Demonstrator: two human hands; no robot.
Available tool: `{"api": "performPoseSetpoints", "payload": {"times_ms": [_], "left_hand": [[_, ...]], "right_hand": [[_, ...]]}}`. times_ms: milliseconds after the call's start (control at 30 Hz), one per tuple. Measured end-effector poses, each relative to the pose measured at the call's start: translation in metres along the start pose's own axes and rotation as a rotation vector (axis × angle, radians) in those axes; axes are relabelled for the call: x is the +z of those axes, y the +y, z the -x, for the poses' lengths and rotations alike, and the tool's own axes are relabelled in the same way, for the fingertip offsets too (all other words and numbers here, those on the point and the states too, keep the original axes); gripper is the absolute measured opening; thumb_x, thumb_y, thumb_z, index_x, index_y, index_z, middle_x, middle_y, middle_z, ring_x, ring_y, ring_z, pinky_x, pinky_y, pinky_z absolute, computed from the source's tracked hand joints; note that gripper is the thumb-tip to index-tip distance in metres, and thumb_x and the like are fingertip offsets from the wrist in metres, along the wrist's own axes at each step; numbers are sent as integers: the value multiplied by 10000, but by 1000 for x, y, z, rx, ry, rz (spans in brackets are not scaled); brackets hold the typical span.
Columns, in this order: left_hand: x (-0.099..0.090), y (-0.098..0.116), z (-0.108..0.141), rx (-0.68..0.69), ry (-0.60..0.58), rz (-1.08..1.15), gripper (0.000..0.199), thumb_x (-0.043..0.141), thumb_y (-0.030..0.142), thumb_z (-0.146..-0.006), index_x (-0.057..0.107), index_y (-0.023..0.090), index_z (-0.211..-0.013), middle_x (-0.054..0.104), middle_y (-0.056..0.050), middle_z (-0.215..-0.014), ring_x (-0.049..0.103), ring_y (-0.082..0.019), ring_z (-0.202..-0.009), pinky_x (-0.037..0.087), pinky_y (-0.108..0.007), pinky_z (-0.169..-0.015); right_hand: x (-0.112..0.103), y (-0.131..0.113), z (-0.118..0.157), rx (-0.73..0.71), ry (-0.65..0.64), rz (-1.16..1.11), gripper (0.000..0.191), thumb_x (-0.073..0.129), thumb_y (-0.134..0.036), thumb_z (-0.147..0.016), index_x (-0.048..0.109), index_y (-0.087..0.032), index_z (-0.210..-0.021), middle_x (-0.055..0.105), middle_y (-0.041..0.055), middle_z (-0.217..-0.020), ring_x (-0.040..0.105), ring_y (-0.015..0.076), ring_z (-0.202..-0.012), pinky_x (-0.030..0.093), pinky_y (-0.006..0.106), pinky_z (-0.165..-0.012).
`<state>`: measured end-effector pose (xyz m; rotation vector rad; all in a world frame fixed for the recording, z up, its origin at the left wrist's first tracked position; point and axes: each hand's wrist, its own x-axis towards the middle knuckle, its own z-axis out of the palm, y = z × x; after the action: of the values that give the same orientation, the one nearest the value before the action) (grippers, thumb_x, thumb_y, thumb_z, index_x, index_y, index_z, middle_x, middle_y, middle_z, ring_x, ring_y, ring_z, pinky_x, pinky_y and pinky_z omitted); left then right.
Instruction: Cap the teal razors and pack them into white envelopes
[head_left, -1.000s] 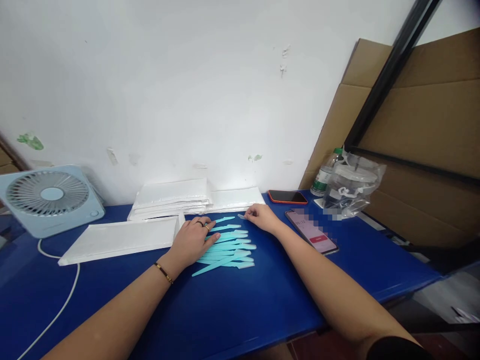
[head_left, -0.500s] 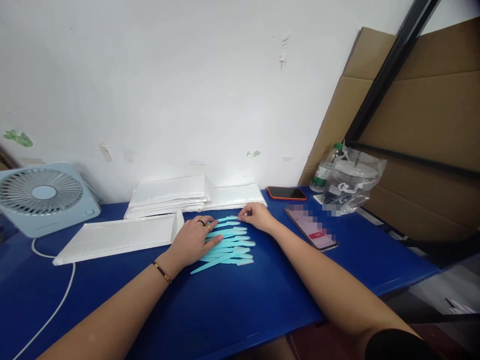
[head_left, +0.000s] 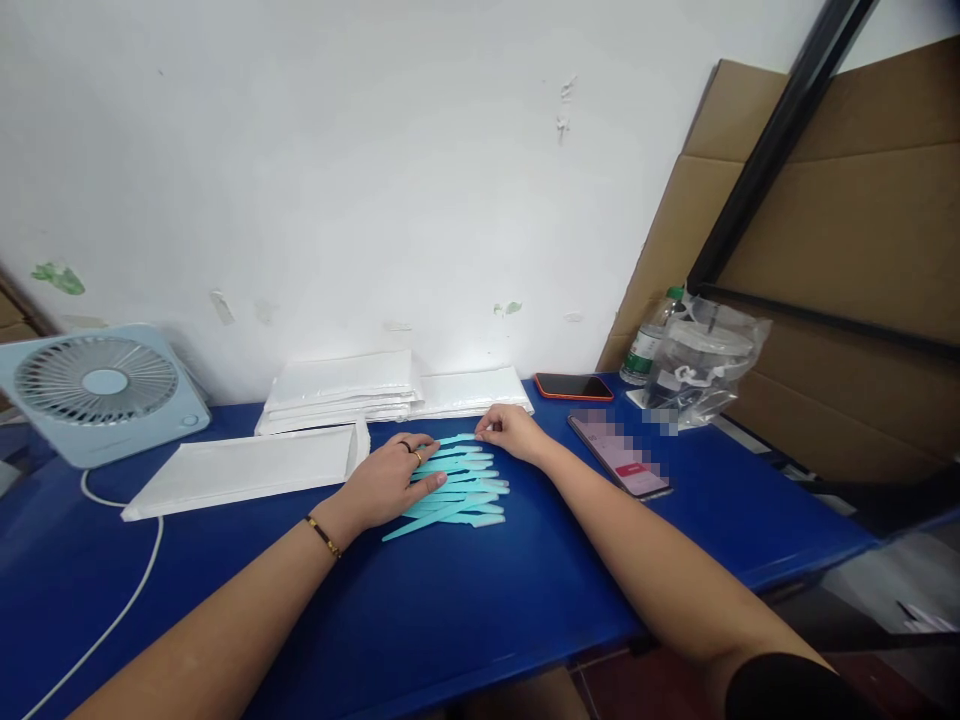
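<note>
Several turquoise eyebrow razors (head_left: 454, 493) with pale clear tips lie side by side on the blue table, one slanting across the others at the near end. My left hand (head_left: 390, 478) rests over their handle ends, fingers apart, its fingertips reaching the handle of the farthest razor (head_left: 455, 439). At that razor's tip end, my right hand (head_left: 510, 432) pinches with thumb and forefinger. The left fingers and palm hide part of the handles.
White padded mailers (head_left: 337, 385) are stacked against the wall, and a single mailer (head_left: 247, 470) lies left. Beyond it stands a light blue fan (head_left: 105, 385) with a white cable. To the right are two phones (head_left: 574, 386), a bottle (head_left: 649, 345) and a bagged cup (head_left: 705, 360).
The view has shifted slightly, so the fan and the left mailer appear farther right. Both hands stay at the farthest razor with hardly any movement.
</note>
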<state>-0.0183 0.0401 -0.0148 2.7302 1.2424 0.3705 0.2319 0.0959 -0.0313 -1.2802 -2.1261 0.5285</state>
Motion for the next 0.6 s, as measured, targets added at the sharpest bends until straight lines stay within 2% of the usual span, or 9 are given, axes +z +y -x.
{"api": "performPoseSetpoints", "payload": {"times_ms": [133, 200, 267, 300, 333, 400, 433, 500, 600], "left_hand": [[-2, 0, 1, -4, -32, 31, 611, 273, 589, -892, 444, 214, -1342, 482, -72, -1333, 392, -242, -1241, 361, -341, -1005], [-5, 2, 1, -26, -43, 38, 688, 308, 638, -857, 345, 216, -1400, 413, -82, -1399, 337, -260, -1287, 330, -361, -1030], [-8, 5, 3, -46, -72, 31, 880, 403, 722, -759, 230, 196, -1443, 294, -105, -1474, 246, -299, -1340, 282, -395, -1061], [-10, 8, 5, -50, -97, 21, 998, 460, 761, -685, 197, 178, -1450, 244, -119, -1493, 207, -321, -1354, 259, -409, -1072], [-11, 10, 7, -50, -124, 11, 1100, 512, 787, -608, 191, 155, -1450, 221, -137, -1499, 185, -339, -1358, 244, -416, -1078], [-12, 16, 10, -53, -158, -3, 1184, 576, 791, -520, 233, 116, -1431, 262, -168, -1473, 218, -354, -1340, 260, -409, -1066], [-13, 19, 11, -54, -156, -5, 1146, 587, 771, -532, 266, 115, -1415, 312, -171, -1444, 262, -347, -1318, 283, -400, -1050], [-13, 26, 12, -44, -125, -3, 915, 580, 681, -642, 362, 148, -1353, 440, -147, -1337, 379, -310, -1233, 343, -379, -993], [-10, 38, 12, -9, -98, -43, 436, 522, 457, -793, 519, 194, -1142, 566, -98, -1104, 500, -256, -1038, 407, -362, -887]], "right_hand": [[1, -3, 0, 4, -11, 37, 71, 663, -216, -744, 713, -166, -755, 613, 20, -725, 518, 109, -627, 393, 224, -599], [-3, -8, 4, -26, -17, 69, 182, 667, -302, -750, 706, -170, -870, 634, 53, -852, 563, 156, -770, 429, 264, -703], [-10, -16, 11, -55, -85, 84, 498, 684, -435, -713, 619, -173, -1131, 596, 106, -1096, 536, 228, -1009, 418, 334, -854], [-13, -21, 15, -59, -157, 87, 697, 695, -496, -675, 517, -174, -1267, 528, 131, -1226, 480, 262, -1120, 390, 369, -918], [-17, -26, 20, -58, -255, 93, 863, 707, -537, -632, 408, -178, -1358, 448, 147, -1322, 420, 289, -1195, 363, 398, -959], [-22, -40, 31, -89, -403, 138, 1048, 744, -548, -552, 286, -181, -1421, 343, 154, -1401, 327, 326, -1265, 317, 439, -1004], [-23, -47, 35, -112, -430, 173, 1076, 756, -536, -529, 278, -175, -1422, 340, 153, -1394, 313, 335, -1266, 310, 450, -1007], [-22, -62, 43, -154, -447, 235, 1003, 754, -491, -536, 335, -159, -1384, 409, 145, -1309, 371, 322, -1203, 362, 433, -957], [-14, -81, 51, -191, -456, 304, 644, 688, -355, -627, 493, -145, -1203, 507, 113, -1107, 498, 252, -1002, 449, 342, -793]]}}
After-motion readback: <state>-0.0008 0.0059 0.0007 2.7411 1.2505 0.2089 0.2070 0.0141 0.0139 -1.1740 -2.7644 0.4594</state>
